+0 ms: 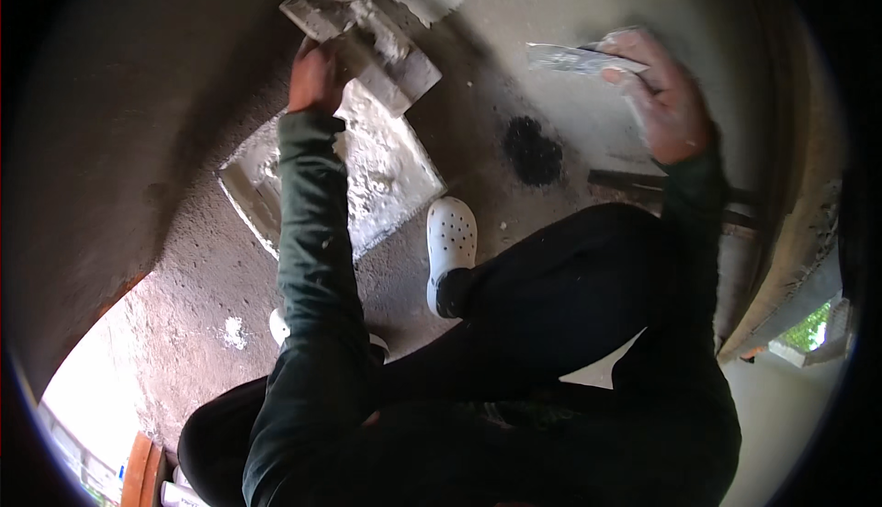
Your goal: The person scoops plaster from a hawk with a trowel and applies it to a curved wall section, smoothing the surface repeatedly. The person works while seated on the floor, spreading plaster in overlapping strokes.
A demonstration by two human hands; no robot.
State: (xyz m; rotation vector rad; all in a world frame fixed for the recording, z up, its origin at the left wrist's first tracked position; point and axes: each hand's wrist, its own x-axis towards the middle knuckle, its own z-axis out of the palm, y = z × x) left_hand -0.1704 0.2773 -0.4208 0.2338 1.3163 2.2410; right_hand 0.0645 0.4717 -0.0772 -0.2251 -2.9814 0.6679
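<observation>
My left hand (315, 77) is closed on the near edge of a flat rectangular plastering board (404, 59), which carries wet white plaster on its face. Below it on the floor lies a larger shallow tray (246, 204), spread with lumpy white plaster and partly covered by my left forearm. To the right, my right hand (669, 107) is raised, its fingers and thumb pinching a broad metal scraper blade (574, 57) smeared with plaster. The blade points left, toward the pale wall, and is slightly blurred. Whether it touches the wall I cannot tell.
A white clog (452, 236) is on my foot beside the tray. A round black patch (533, 151) marks the surface ahead. Dark strips (634, 184) lie under my right forearm. White splatter (234, 332) dots the floor at left. An orange-brown object (140, 470) stands at lower left.
</observation>
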